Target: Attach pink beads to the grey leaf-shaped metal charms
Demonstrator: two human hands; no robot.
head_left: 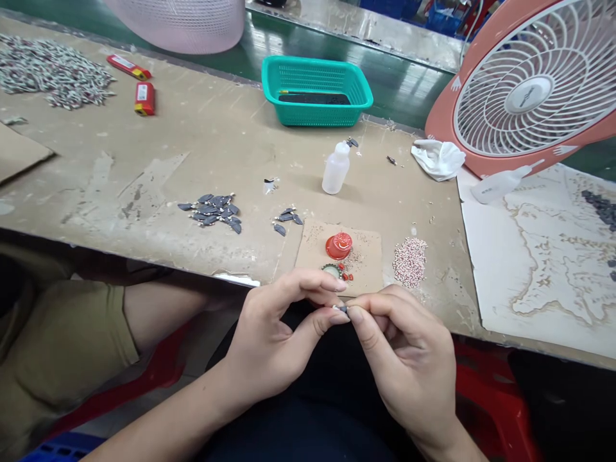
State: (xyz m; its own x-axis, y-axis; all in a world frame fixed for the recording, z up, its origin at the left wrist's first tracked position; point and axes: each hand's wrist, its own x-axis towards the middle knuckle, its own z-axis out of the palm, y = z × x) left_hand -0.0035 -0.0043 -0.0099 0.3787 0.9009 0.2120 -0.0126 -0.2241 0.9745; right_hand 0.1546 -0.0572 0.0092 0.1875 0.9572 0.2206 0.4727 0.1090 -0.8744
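Note:
My left hand (274, 337) and my right hand (402, 359) meet just below the table edge, pinching a small dark grey leaf-shaped piece (342, 309) between their fingertips. Nearest my hands lies a cardboard square (368, 256) holding a red bottle cap (339, 246), a green-rimmed bottle cap (332, 271) and a few red beads (345, 274). To its right is a heap of tiny pink and white beads (410, 262). Dark leaf-shaped pieces lie in a larger cluster (210, 212) and a smaller cluster (286, 218) on the table.
A worn, tan-topped workbench (154, 192) holds a teal basket (316, 93), a plastic squeeze bottle (335, 168), a white cloth (437, 160), a pink fan (524, 93), a large stained paper sheet (543, 256) and a heap of beaded pieces (52, 70). A leg in olive shorts (62, 346) shows lower left.

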